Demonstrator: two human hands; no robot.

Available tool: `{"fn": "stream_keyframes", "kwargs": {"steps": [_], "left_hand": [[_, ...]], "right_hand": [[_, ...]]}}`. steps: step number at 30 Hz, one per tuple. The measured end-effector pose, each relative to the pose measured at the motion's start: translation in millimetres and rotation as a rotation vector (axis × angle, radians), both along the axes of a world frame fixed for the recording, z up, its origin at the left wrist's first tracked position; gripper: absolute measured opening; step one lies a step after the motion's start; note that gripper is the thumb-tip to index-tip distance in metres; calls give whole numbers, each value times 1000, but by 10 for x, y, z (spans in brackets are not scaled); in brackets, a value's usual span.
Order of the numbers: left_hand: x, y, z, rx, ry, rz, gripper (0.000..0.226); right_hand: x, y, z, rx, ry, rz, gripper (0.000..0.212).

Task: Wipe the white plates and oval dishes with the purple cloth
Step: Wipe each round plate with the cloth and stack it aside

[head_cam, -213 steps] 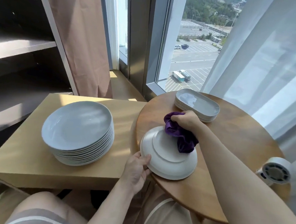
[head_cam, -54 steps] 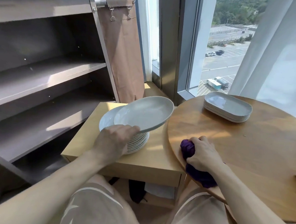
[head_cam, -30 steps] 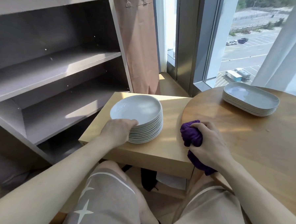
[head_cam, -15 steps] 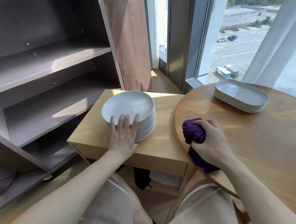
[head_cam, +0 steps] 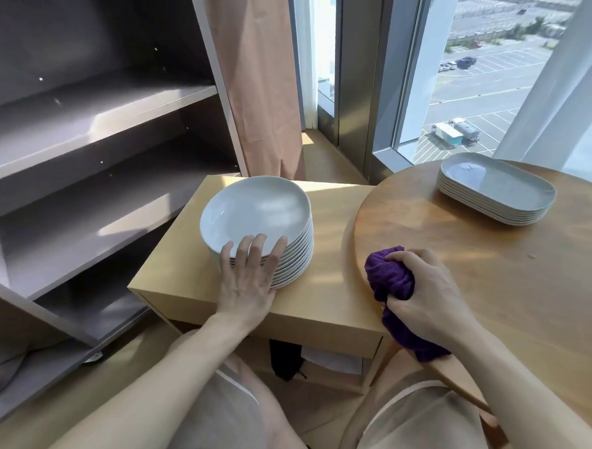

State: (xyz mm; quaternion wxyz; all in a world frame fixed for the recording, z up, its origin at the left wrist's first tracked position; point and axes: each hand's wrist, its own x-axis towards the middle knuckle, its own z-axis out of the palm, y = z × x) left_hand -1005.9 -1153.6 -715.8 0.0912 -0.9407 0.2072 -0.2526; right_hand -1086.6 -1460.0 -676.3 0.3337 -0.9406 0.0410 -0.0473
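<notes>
The stack of white plates [head_cam: 258, 222] is shown at the centre of the low cabinet [head_cam: 321, 294], steadied by the flat, open left hand [head_cam: 249, 280]. The purple cloth [head_cam: 392, 284] is bunched in the closed right hand [head_cam: 424, 293] at the round table's [head_cam: 523, 305] near-left edge. The oval dishes [head_cam: 495, 188], stacked at its far edge, are judged still to be wiped.

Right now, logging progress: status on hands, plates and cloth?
Left hand flat against round plate stack, no grasp. Right hand clutching purple cloth at table edge. Oval dishes stacked, untouched. Nothing in the way.
</notes>
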Motion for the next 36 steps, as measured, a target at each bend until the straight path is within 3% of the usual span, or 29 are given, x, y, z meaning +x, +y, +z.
{"fn": "stream_keyframes", "kwargs": {"steps": [8,14,19,36], "left_hand": [[325,296,143,-31,19,-8,111],[742,568,284,110,117,36,103],[887,400,273,220,180,158,88],[1522,-25,294,173,197,387,74]], "right_hand": [[10,-84,-52,0,17,-20,58],[22,-111,-92,3,24,-7,59],[20,-127,-135,-3,25,-2,63],[25,-198,-156,14,8,-73,61]]}}
